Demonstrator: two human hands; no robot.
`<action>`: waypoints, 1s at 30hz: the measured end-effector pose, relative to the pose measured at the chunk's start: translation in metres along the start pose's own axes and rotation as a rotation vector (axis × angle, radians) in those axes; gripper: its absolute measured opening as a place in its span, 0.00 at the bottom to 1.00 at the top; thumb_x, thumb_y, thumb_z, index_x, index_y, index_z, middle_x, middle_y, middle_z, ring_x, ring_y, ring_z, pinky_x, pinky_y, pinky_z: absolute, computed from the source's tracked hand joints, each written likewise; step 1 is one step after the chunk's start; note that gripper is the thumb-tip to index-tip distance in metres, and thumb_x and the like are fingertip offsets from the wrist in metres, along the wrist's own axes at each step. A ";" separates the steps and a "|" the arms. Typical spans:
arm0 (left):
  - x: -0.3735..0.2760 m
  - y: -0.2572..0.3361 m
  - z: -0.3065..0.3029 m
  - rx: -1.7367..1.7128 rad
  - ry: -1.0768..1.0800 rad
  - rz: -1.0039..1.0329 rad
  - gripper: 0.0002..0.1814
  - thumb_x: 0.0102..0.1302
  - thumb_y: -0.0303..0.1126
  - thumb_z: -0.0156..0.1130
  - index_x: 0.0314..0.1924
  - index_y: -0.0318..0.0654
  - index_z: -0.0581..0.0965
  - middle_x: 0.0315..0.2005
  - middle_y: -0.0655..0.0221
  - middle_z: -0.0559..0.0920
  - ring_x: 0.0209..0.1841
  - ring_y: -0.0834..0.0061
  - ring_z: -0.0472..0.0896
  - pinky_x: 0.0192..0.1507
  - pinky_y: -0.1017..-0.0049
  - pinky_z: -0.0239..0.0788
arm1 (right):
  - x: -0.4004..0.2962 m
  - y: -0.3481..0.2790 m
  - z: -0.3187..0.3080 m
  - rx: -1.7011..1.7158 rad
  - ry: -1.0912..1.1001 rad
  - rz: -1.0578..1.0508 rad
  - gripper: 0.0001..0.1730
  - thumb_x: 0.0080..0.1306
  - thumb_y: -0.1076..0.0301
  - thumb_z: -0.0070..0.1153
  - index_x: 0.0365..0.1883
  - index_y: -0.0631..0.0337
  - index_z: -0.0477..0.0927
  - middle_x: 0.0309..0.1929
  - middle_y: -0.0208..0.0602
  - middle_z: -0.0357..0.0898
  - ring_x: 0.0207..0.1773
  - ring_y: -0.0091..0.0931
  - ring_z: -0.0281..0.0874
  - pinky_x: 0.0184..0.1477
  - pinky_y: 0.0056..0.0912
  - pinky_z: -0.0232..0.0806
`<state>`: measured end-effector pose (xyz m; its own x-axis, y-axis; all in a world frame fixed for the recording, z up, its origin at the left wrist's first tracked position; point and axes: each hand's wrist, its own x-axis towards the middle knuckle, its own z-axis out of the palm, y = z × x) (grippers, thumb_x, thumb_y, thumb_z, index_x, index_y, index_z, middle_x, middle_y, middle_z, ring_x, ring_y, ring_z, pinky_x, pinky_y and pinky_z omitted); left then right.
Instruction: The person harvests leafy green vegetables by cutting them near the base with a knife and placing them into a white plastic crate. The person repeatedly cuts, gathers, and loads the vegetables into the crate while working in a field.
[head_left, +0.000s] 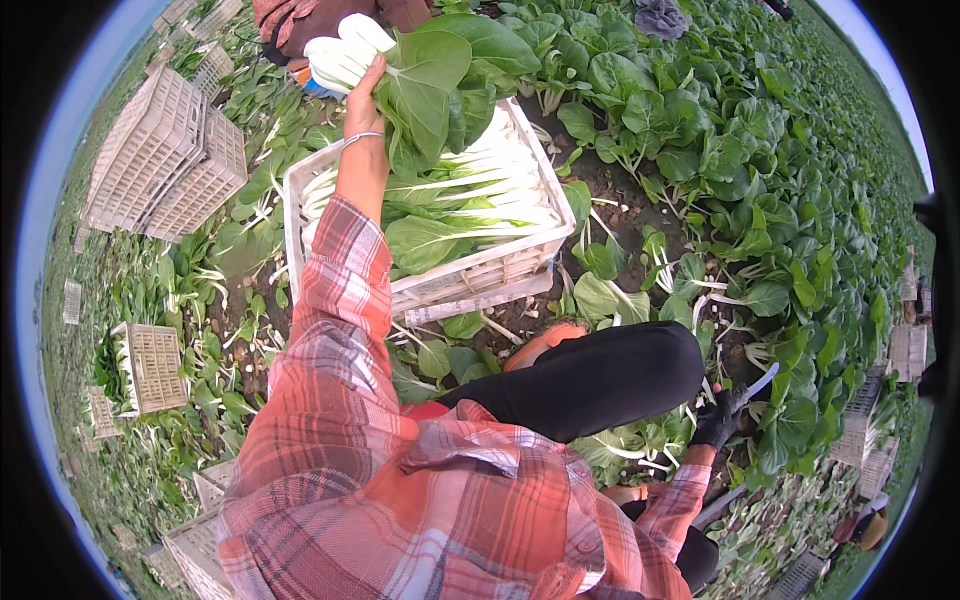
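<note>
A bunch of bok choy (431, 86) with white stalks is in my bare left hand (365, 97), raised above the far part of a white plastic crate (480, 281). Inside that crate lie rows of bok choy (487, 196), many with their white stalk ends to the right. My right hand (712, 421), in a dark glove, is low on the right beside the growing plants. It grips a knife whose curved blade (763, 380) points up and right; the glove hides most of the handle.
Standing bok choy plants (697, 135) fill the right side. Cut leaves (600, 296) litter the soil by my bent knee (645, 367). Stacked crates (142, 157) stand at left, above a filled crate (154, 367). Another person (322, 26) is just beyond my crate.
</note>
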<state>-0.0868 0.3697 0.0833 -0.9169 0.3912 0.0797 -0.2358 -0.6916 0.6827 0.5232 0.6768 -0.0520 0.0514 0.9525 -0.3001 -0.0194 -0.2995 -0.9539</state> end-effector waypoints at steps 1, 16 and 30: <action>0.011 -0.029 -0.009 -0.008 0.063 0.018 0.19 0.54 0.28 0.63 0.47 0.33 0.73 0.39 0.66 0.78 0.40 0.70 0.77 0.43 0.73 0.70 | 0.000 0.000 -0.002 0.031 0.004 -0.014 0.33 0.56 0.68 0.55 0.61 0.50 0.60 0.38 0.37 0.75 0.27 0.23 0.73 0.19 0.20 0.58; -0.003 -0.130 -0.114 -0.039 0.410 0.006 0.22 0.52 0.28 0.66 0.47 0.29 0.73 0.41 0.63 0.77 0.40 0.69 0.77 0.43 0.69 0.70 | -0.010 -0.009 0.010 0.113 0.086 0.007 0.33 0.54 0.77 0.55 0.59 0.51 0.62 0.31 0.39 0.78 0.13 0.20 0.61 0.15 0.18 0.52; -0.162 -0.048 -0.060 -0.083 0.918 0.450 0.21 0.53 0.26 0.63 0.45 0.25 0.68 0.41 0.56 0.76 0.36 0.62 0.78 0.38 0.61 0.74 | -0.009 -0.001 0.012 0.213 -0.140 0.039 0.35 0.52 0.75 0.58 0.59 0.49 0.61 0.33 0.41 0.77 0.23 0.28 0.73 0.20 0.25 0.66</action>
<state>0.0536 0.3035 -0.0062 -0.8107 -0.5064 -0.2939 0.2017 -0.7128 0.6718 0.5111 0.6692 -0.0484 -0.0919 0.9432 -0.3191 -0.2289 -0.3319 -0.9151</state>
